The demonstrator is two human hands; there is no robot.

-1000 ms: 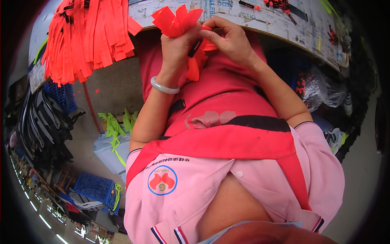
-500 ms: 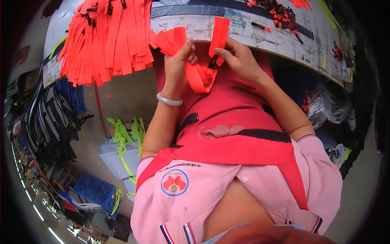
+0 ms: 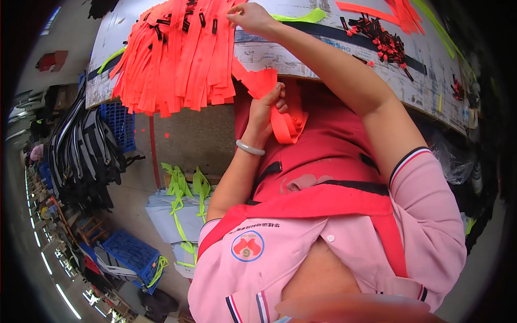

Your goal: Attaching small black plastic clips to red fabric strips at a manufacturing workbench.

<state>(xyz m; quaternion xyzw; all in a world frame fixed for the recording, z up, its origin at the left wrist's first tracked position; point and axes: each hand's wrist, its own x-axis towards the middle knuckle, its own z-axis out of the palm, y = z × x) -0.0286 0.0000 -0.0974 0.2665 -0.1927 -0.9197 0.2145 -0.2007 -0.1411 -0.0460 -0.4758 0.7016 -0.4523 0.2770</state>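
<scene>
The person's left hand (image 3: 269, 107) is closed in a fist around one bunch of flat, bright orange-red fabric strips (image 3: 291, 126), gripped just beyond the table edge, over the red cloth apron (image 3: 318, 145). Part of the bunch loops down to the right of that hand, and part slants up and left from it; the overlapping strips cannot be counted. One pale, smooth, round bangle (image 3: 250, 148) circles the wrist.

The right hand (image 3: 252, 19) is farther forward, above the worn white tabletop (image 3: 264, 54), its fingers bent toward the left. Whether they pinch anything cannot be told. Just to its left lies one large pile of orange-red fabric strips (image 3: 177, 70), too many to count, with at least four small black oblong pieces (image 3: 215, 26) on it. The pile's free ends hang over the table edge, left of the left hand.

Just right of the right hand is one flat yellow-green fabric strip (image 3: 304, 17). Farther right sits one heap of small black pieces with red ends (image 3: 382, 46), also uncountable. Left of the left hand and lower down, two blue plastic crates (image 3: 133, 253) are visible, with one bundle of black and grey straps (image 3: 86, 148) near the upper one.
</scene>
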